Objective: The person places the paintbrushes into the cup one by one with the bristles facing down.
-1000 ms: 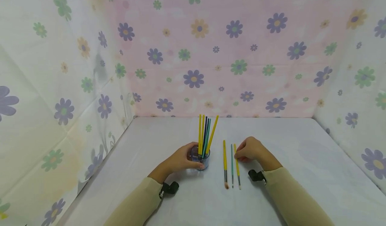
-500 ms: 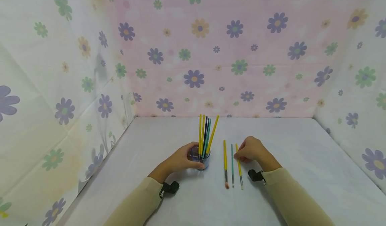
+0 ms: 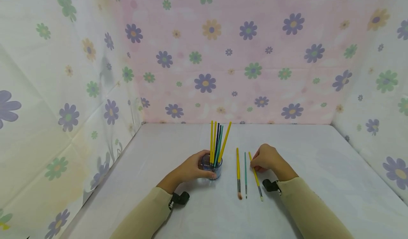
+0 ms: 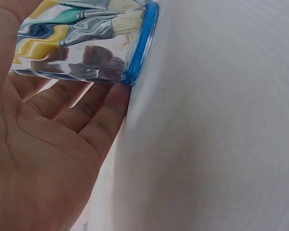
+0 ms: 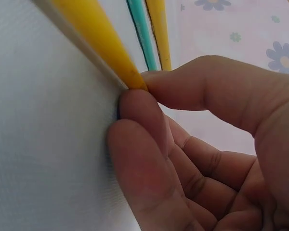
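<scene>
My left hand (image 3: 192, 167) curls round a clear cup (image 3: 217, 172) that stands on the table with several paintbrushes (image 3: 213, 143) in it, handles up. Through the cup wall in the left wrist view, pale bristles (image 4: 127, 23) show near the blue-tinted base. My right hand (image 3: 267, 159) pinches a yellow paintbrush (image 3: 256, 178) between thumb and fingertip, low against the table. This brush lies slanted, its bristle end toward me. To its left lie a thin teal paintbrush (image 3: 245, 175) and a thicker yellow paintbrush (image 3: 238, 166), roughly side by side.
A white cloth-covered table (image 3: 204, 210) lies under everything. Flower-patterned cloth walls (image 3: 223, 65) rise at the back and both sides. Each wrist carries a small black camera, such as the left one (image 3: 180, 198).
The bristle end of the right-hand yellow paintbrush has swung to the right, widening the gap to the teal one. My left hand and the cup stay in place.
</scene>
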`<control>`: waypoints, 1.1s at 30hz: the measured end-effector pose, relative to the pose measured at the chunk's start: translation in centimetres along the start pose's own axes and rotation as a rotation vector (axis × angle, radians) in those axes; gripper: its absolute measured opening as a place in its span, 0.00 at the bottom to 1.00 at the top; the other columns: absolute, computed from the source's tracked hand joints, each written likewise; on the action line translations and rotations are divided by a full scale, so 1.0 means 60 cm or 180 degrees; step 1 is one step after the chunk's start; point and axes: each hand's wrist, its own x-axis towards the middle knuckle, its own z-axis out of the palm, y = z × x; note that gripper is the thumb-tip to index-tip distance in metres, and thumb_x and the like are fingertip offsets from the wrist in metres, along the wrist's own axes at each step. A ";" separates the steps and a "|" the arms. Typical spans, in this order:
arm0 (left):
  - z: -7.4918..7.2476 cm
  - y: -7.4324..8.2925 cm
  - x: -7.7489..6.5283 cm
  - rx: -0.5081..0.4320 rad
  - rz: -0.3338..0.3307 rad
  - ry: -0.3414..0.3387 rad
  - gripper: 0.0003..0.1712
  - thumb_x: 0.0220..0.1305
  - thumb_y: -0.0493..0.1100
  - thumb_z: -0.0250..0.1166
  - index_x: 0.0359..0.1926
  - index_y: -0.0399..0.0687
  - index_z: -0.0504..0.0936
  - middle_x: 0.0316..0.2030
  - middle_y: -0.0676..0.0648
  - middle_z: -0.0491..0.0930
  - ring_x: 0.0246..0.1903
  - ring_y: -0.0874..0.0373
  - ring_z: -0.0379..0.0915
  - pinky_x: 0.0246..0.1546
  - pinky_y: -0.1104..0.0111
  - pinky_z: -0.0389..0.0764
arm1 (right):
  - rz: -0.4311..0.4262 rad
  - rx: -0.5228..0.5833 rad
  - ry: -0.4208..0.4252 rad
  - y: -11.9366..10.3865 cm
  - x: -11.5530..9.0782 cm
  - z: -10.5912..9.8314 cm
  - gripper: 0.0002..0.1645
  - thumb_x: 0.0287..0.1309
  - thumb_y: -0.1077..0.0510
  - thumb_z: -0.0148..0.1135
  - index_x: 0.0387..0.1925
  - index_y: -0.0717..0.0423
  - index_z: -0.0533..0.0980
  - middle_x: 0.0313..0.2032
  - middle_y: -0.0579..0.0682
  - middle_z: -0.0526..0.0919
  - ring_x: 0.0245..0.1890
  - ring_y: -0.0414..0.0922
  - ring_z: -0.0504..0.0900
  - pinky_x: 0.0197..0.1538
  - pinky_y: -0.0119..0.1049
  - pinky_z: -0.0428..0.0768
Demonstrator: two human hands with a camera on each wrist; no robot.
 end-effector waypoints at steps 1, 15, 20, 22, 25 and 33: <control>0.000 0.000 0.000 -0.0004 0.0001 0.0001 0.43 0.42 0.57 0.78 0.61 0.73 0.67 0.50 0.62 0.78 0.48 0.61 0.75 0.55 0.59 0.75 | -0.0008 0.0012 -0.0003 0.001 0.001 0.000 0.12 0.43 0.56 0.74 0.27 0.57 0.79 0.22 0.51 0.83 0.21 0.43 0.82 0.26 0.34 0.81; 0.001 -0.001 0.001 0.0042 -0.0055 0.0020 0.43 0.41 0.59 0.77 0.60 0.75 0.67 0.50 0.62 0.78 0.48 0.60 0.75 0.54 0.58 0.76 | -0.0015 0.0283 0.0032 -0.003 -0.005 -0.015 0.11 0.46 0.56 0.71 0.30 0.57 0.80 0.24 0.52 0.83 0.24 0.44 0.82 0.28 0.35 0.82; 0.000 0.000 0.000 0.0070 -0.0043 0.0022 0.43 0.42 0.59 0.77 0.60 0.74 0.67 0.50 0.62 0.77 0.48 0.61 0.75 0.55 0.58 0.76 | -0.0089 0.0474 0.0103 -0.009 -0.011 -0.027 0.11 0.48 0.56 0.70 0.33 0.57 0.81 0.26 0.52 0.84 0.26 0.44 0.82 0.30 0.36 0.83; 0.000 0.002 0.001 0.0082 -0.0050 0.0032 0.43 0.41 0.59 0.77 0.60 0.74 0.67 0.50 0.62 0.78 0.48 0.61 0.75 0.55 0.58 0.76 | -0.0164 0.0537 0.0136 -0.010 -0.015 -0.033 0.12 0.50 0.56 0.69 0.35 0.58 0.81 0.28 0.52 0.84 0.26 0.45 0.83 0.31 0.37 0.83; -0.001 0.003 0.000 0.0080 -0.0079 0.0047 0.43 0.41 0.59 0.78 0.60 0.74 0.67 0.50 0.61 0.78 0.48 0.61 0.75 0.55 0.58 0.76 | -0.0267 0.0635 0.0193 -0.011 -0.021 -0.041 0.13 0.51 0.55 0.67 0.37 0.58 0.80 0.29 0.53 0.85 0.27 0.46 0.83 0.34 0.39 0.84; 0.000 0.002 0.000 0.0097 -0.0118 0.0049 0.45 0.40 0.60 0.77 0.61 0.74 0.66 0.51 0.61 0.77 0.48 0.61 0.74 0.55 0.57 0.75 | -0.0459 0.0888 0.0256 -0.026 -0.038 -0.055 0.14 0.54 0.54 0.66 0.41 0.57 0.79 0.35 0.53 0.84 0.32 0.50 0.85 0.39 0.43 0.84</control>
